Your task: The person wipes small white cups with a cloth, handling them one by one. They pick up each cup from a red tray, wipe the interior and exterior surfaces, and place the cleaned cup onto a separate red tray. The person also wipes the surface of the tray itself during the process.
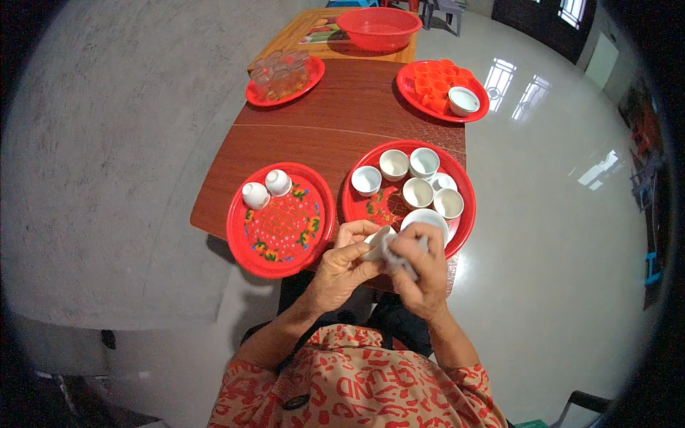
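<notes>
A small white cup [377,243] is tilted in my left hand [338,269], its fingers closed around it. Against the cup's side, my right hand [421,274] presses a crumpled greyish cloth [399,262]; that hand is slightly blurred. Just beyond my hands lies a red round tray [467,207] with several white cups [418,192] standing mouth up and a larger white bowl [426,217], partly hidden by my right hand. To the left, another red tray [282,239] with a flower pattern carries two white cups [267,189] turned mouth down at its far left.
At the far left of the brown table [314,135], a red tray [300,91] holds several clear glasses [280,71]. A far-right red tray [479,114] bears orange cups [437,78] and a white bowl [464,100]. A red basin [379,30] stands behind, on a lighter wooden surface.
</notes>
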`<state>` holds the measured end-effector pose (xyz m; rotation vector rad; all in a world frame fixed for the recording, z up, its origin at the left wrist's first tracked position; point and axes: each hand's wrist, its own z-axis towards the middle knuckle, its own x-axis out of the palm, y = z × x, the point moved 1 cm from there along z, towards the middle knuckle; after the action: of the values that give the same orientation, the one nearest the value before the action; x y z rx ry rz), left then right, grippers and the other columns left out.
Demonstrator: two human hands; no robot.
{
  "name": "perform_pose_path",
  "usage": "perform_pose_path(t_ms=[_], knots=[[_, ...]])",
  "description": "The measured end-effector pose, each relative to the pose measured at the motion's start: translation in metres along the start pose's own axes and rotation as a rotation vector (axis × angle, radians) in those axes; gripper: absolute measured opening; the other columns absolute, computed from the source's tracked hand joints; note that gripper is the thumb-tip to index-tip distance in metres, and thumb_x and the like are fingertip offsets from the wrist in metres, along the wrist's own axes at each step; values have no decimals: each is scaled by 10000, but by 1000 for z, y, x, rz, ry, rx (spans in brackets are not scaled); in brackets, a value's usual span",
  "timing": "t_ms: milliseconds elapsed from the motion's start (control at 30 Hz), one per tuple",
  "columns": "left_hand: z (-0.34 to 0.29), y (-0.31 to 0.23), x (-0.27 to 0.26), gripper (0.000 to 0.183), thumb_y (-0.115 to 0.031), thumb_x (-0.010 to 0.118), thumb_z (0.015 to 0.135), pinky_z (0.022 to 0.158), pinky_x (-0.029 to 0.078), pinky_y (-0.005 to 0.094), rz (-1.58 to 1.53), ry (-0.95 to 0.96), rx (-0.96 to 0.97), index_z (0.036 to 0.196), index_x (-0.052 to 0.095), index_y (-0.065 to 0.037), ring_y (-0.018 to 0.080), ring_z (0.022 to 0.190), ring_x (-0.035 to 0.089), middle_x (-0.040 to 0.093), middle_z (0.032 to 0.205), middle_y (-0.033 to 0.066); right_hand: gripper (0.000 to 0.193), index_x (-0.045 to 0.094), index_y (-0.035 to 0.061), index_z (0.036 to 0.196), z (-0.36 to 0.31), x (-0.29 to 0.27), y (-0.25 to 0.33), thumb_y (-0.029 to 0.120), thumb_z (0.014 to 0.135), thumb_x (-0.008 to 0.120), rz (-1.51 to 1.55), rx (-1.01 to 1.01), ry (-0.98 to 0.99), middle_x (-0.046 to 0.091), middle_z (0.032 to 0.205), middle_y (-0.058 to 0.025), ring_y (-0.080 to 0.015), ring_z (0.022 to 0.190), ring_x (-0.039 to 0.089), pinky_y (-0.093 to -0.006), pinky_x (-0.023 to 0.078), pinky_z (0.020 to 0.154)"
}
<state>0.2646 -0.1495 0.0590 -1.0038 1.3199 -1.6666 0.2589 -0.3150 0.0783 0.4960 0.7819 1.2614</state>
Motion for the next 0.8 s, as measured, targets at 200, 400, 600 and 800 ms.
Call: perform_pose_path(t_ms=[200,400,600,800], knots=[[-5,-14,4,348,-53,620,874,1004,402,330,4,12,18,1218,576,-44,204,1227,430,340,1349,87,406,681,90,978,-3,5,6,29,582,743,-83,-132,17,521,959,-103,-238,837,508,-337,427,691],[-10,-15,-4,251,-14,618,862,1016,391,351,94,61,169,1112,602,-9,236,1255,409,334,1382,128,233,638,37,997,6,9,8,77,768,660,129,112,-47,525,942,-113,-214,863,538,-313,441,737],[-12,-13,2,188,-16,621,863,1014,388,352,-141,13,131,1050,603,-7,230,1277,387,331,1394,135,199,603,-15,1036,9,11,2,113,887,572,668,637,-113,550,980,-76,-140,887,531,-274,431,784],[-9,-7,1,367,18,606,849,1067,341,378,-167,-8,130,1195,590,-103,245,1311,366,344,1432,151,270,622,18,1039,-4,13,1,58,773,630,126,157,-118,526,978,-124,-230,888,528,-317,426,781]])
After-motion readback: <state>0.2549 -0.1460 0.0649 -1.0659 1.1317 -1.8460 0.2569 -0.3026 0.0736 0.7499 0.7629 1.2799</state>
